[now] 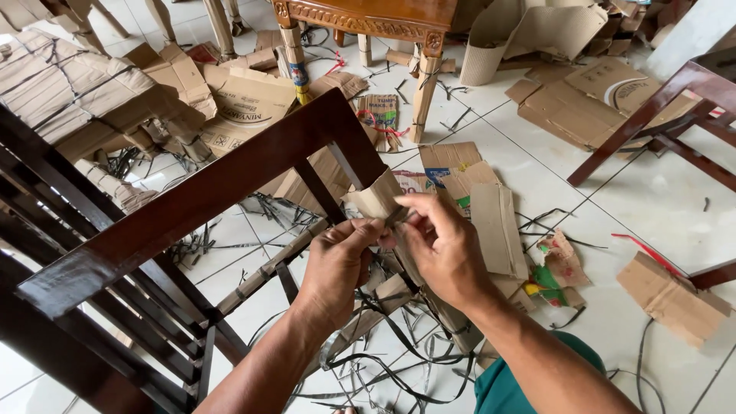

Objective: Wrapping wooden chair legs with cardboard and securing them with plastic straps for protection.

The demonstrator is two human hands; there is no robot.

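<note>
Both the left hand (337, 261) and right hand (443, 245) pinch the light, bendable brown cardboard wrap (377, 198) on the dark wooden chair leg (349, 153), fingers closed at its lower edge, likely the best hold.

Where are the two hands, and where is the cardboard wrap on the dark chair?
left hand (337, 257), head view, on its back.
right hand (445, 245), head view, on its back.
cardboard wrap (376, 198), head view, on its upper flap.

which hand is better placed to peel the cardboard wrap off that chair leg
Probably the right hand: its fingertips already pinch the cardboard wrap at the edge, while the left hand sits lower, steadying it.
</note>
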